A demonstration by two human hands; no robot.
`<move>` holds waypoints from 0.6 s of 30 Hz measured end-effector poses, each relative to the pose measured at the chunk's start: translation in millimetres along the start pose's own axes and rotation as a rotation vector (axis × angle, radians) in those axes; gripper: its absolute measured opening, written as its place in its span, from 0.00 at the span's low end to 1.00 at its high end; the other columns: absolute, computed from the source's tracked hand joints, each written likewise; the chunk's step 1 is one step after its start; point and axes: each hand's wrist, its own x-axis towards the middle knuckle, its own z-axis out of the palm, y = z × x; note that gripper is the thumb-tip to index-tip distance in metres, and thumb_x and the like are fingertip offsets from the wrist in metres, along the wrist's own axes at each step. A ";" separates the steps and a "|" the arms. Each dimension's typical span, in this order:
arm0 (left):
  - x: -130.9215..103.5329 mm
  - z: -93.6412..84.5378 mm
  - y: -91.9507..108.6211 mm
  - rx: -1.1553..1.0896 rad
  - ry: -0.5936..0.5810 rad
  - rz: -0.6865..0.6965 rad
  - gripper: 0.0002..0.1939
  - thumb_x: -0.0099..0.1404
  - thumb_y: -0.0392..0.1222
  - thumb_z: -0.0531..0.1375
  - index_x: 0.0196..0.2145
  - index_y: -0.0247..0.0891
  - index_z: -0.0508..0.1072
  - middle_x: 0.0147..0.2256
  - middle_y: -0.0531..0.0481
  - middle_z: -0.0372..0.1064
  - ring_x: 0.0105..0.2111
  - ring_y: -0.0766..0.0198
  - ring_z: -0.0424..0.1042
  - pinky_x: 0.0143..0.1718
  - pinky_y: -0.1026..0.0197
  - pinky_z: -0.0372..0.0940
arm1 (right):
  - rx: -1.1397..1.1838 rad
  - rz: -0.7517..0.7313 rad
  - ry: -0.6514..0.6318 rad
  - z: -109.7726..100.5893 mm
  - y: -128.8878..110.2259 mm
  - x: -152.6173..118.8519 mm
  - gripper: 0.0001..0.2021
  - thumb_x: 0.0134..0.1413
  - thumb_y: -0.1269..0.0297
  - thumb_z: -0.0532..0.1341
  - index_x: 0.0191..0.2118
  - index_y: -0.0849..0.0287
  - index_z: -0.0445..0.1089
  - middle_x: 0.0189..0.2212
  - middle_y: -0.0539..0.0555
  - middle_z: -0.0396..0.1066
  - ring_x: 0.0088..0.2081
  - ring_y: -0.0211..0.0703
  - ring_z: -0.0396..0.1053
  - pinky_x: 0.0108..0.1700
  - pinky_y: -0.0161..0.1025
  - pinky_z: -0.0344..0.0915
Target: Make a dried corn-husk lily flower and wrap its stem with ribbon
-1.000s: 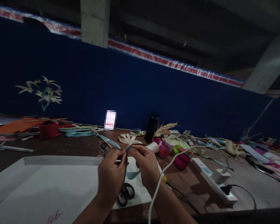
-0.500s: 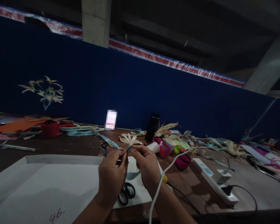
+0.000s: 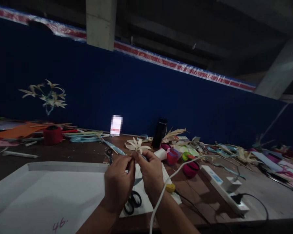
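Observation:
My left hand (image 3: pixel 119 183) is closed, its thumb and fingertips pinched together just below a pale handmade flower (image 3: pixel 137 145). Close against it, my right hand (image 3: pixel 150 172) pinches at the same spot, the thumb and index finger meeting the left fingertips. The flower's base and stem are hidden by the fingers. A light blue strip (image 3: pixel 137 178) shows in the gap between the palms and runs into my right hand. Below the hands, black-handled scissors (image 3: pixel 132 202) lie on a printed white sheet (image 3: pixel 143 208).
At left is a large white tray (image 3: pixel 63 188). A white cable (image 3: pixel 169 177) crosses over my right forearm. Right of it lie a yellow-handled tool (image 3: pixel 171 188), a pink tape roll (image 3: pixel 190 169) and a power strip (image 3: pixel 224 191). Behind stand a lit phone (image 3: pixel 116 125) and a dark bottle (image 3: pixel 159 132).
The flower's upright petals have tipped over and the bloom looks more spread. My right hand has turned and shifted a little left, showing more of the yellow-handled tool. Both hands stay pinched together.

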 end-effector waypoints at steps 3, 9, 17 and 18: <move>-0.1 -2.6 -0.8 -0.033 -0.049 0.014 0.06 0.62 0.38 0.55 0.33 0.36 0.72 0.31 0.48 0.72 0.32 0.63 0.70 0.36 0.63 0.62 | -0.008 -0.027 -0.009 -0.7 -2.1 0.4 0.10 0.43 0.59 0.64 0.26 0.62 0.71 0.22 0.48 0.67 0.26 0.36 0.62 0.30 0.33 0.60; 0.2 -11.5 -0.1 -0.174 -0.198 -0.104 0.12 0.62 0.42 0.55 0.42 0.40 0.73 0.41 0.48 0.73 0.41 0.60 0.71 0.45 0.60 0.63 | -0.031 -0.111 -0.088 -12.5 -4.4 3.6 0.09 0.46 0.60 0.62 0.25 0.61 0.69 0.21 0.47 0.65 0.25 0.34 0.60 0.28 0.32 0.58; 13.2 -21.0 1.2 -0.752 -0.530 -0.710 0.17 0.57 0.49 0.59 0.43 0.40 0.74 0.37 0.49 0.75 0.37 0.59 0.74 0.39 0.58 0.69 | 0.005 -0.051 -0.183 -20.9 -6.1 6.8 0.07 0.46 0.61 0.63 0.30 0.59 0.72 0.19 0.45 0.63 0.18 0.29 0.52 0.20 0.30 0.52; 14.9 -21.2 1.5 -0.792 -0.541 -0.750 0.18 0.56 0.48 0.60 0.43 0.39 0.74 0.36 0.48 0.76 0.36 0.59 0.74 0.39 0.58 0.69 | 0.006 -0.039 -0.198 -21.4 -6.5 6.5 0.07 0.47 0.61 0.63 0.29 0.59 0.72 0.18 0.45 0.63 0.17 0.29 0.51 0.20 0.30 0.51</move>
